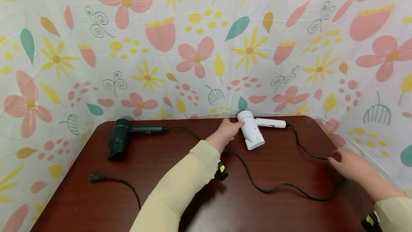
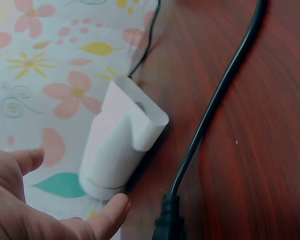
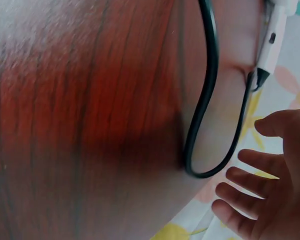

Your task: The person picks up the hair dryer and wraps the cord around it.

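A white hair dryer [image 1: 250,131] lies on its side at the back of the table, its handle pointing right. My left hand [image 1: 227,130] reaches to the rear end of its barrel. In the left wrist view, the thumb and a finger are spread at that end of the white hair dryer [image 2: 117,145], not curled round it. My right hand [image 1: 351,165] is at the table's right edge beside the dryer's black cord [image 1: 302,145]. The right wrist view shows its fingers [image 3: 252,182] spread apart and holding nothing, near the loop of cord [image 3: 202,110].
A dark green hair dryer [image 1: 119,139] lies at the back left, with its cord passing under my left arm. One plug [image 1: 96,177] rests at the table's left; another plug [image 2: 169,217] shows below my left wrist. Flower-patterned cloth [image 1: 199,56] walls the back and sides of the table.
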`<action>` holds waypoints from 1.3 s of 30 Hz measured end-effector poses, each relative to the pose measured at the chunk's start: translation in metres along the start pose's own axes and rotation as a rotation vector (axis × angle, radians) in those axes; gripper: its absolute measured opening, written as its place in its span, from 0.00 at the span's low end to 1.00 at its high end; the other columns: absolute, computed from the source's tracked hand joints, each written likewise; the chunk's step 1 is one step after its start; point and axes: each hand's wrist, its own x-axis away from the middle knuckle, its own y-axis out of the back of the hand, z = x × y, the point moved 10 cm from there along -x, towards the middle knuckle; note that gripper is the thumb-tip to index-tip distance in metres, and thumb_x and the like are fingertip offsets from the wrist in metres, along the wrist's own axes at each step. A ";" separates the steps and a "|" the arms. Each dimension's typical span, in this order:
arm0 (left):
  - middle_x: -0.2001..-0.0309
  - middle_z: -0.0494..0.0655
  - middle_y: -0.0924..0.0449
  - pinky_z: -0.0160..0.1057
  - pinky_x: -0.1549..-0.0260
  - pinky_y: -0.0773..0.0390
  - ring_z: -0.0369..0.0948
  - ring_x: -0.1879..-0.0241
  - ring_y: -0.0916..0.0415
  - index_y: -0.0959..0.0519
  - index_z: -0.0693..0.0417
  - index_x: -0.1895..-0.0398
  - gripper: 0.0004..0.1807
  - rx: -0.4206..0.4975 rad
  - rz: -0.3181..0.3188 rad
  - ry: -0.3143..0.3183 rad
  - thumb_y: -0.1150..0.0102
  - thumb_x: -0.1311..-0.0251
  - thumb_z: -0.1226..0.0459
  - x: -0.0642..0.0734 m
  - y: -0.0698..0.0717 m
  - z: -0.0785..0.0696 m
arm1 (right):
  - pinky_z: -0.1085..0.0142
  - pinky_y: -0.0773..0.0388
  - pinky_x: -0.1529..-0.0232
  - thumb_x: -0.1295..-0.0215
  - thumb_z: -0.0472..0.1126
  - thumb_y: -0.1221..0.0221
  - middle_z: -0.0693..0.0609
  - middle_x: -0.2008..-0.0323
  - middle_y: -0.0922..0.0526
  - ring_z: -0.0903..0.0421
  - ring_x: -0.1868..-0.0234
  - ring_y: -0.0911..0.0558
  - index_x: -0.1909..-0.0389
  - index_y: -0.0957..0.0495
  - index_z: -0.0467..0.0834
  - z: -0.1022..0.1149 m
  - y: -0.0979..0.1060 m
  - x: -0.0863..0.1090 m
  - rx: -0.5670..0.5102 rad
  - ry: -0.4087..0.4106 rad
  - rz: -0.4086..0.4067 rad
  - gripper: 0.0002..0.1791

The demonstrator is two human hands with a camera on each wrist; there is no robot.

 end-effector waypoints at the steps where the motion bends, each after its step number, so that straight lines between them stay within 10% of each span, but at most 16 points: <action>1: 0.26 0.55 0.43 0.48 0.42 0.27 0.53 0.38 0.30 0.52 0.55 0.21 0.48 -0.017 0.003 0.007 0.39 0.35 0.47 -0.003 -0.005 0.001 | 0.38 0.27 0.59 0.30 0.45 0.44 0.22 0.53 0.25 0.25 0.54 0.25 0.49 0.29 0.20 -0.002 -0.002 0.000 -0.006 0.000 0.010 0.28; 19: 0.26 0.57 0.45 0.46 0.41 0.28 0.52 0.32 0.36 0.59 0.58 0.21 0.56 -0.105 -0.069 0.000 0.36 0.39 0.44 -0.017 -0.031 -0.010 | 0.41 0.26 0.58 0.29 0.36 0.46 0.33 0.62 0.18 0.33 0.59 0.20 0.57 0.22 0.27 -0.005 -0.012 0.003 0.005 0.059 -0.009 0.13; 39: 0.46 0.55 0.26 0.38 0.51 0.24 0.47 0.49 0.27 0.33 0.63 0.35 0.45 -0.341 -0.166 0.048 0.30 0.52 0.47 -0.036 -0.048 -0.013 | 0.41 0.26 0.59 0.30 0.34 0.47 0.32 0.64 0.19 0.33 0.61 0.20 0.60 0.22 0.28 -0.013 -0.008 0.015 -0.026 0.001 -0.077 0.11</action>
